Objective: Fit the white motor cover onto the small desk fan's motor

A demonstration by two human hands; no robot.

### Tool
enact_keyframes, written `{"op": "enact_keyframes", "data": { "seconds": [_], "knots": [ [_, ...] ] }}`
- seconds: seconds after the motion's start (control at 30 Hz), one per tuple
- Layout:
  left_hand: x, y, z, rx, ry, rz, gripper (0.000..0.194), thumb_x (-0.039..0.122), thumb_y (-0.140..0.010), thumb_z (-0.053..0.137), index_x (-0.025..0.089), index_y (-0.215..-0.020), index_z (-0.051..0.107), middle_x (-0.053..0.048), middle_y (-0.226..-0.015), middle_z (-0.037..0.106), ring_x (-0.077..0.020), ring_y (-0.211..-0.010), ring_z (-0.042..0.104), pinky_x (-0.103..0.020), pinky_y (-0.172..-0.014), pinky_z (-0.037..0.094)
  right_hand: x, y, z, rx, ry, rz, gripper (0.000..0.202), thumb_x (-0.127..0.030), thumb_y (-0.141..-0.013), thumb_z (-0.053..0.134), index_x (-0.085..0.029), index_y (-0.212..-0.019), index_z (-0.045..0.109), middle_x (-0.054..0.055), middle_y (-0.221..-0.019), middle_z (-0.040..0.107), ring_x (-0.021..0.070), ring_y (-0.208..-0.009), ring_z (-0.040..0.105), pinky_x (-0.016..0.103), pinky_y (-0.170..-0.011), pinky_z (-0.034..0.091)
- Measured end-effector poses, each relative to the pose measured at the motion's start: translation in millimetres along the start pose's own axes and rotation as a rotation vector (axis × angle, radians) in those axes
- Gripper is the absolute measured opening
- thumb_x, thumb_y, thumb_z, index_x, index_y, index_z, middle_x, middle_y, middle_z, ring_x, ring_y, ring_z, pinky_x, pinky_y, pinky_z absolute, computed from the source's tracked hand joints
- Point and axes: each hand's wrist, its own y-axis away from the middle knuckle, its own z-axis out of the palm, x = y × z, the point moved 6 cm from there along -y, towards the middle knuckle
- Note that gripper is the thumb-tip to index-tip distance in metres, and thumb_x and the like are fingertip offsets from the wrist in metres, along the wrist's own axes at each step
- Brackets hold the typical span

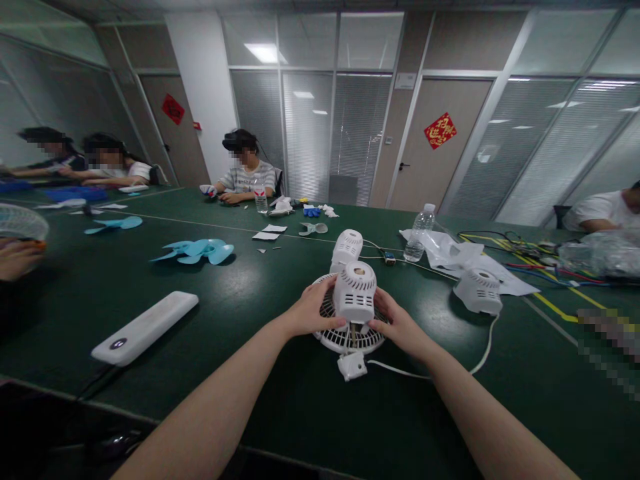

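Observation:
A white motor housing point(356, 297) with vent slots stands over a round white fan grille point(333, 341), which lies on the green table. From the left, my left hand point(320, 307) has its fingers and thumb around the housing. My right hand point(395, 317) holds the other side, thumb near the housing's lower edge. Below the grille is a small white part point(353, 366), with a white cable running right. Just behind the held housing stands another white housing point(349, 247).
Light-blue fan blades point(197, 251) and a long white device point(146, 327) lie left. To the right are a water bottle point(420, 233), a third white housing point(479, 291), a plastic bag point(450, 255) and wires. Several people sit around the table.

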Motion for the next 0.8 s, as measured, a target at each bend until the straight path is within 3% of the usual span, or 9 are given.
{"op": "enact_keyframes", "data": {
  "seconds": [0.43,0.6,0.8],
  "knots": [
    [0,0,-0.7,0.031,0.024,0.001,0.107,0.06,-0.064,0.071,0.024,-0.148,0.016,-0.014,-0.151,0.031,-0.0382,-0.137,0.03,-0.058,-0.111,0.023,-9,1,7,0.025,0.214,0.003,0.074,-0.032,-0.082,0.065,-0.026,-0.144,0.024,0.009,-0.151,0.031,0.0238,-0.14,0.028,0.049,-0.117,0.022],
    [3,-1,0.6,0.023,0.012,0.021,0.108,0.06,-0.066,0.069,0.026,-0.15,0.01,-0.013,-0.152,0.028,-0.0392,-0.138,0.027,-0.061,-0.11,0.02,-8,0,3,0.013,0.164,0.041,0.071,-0.032,-0.079,0.07,-0.024,-0.138,0.031,0.012,-0.147,0.037,0.0239,-0.137,0.034,0.048,-0.115,0.028],
    [2,0,0.6,0.024,-0.007,-0.013,0.107,0.06,-0.066,0.07,0.027,-0.149,0.012,-0.013,-0.152,0.03,-0.0401,-0.138,0.027,-0.063,-0.109,0.023,-9,-2,0,-0.034,0.132,0.033,0.063,-0.031,-0.076,0.073,-0.022,-0.129,0.039,0.012,-0.144,0.042,0.0238,-0.136,0.037,0.048,-0.116,0.026]
  ]
}}
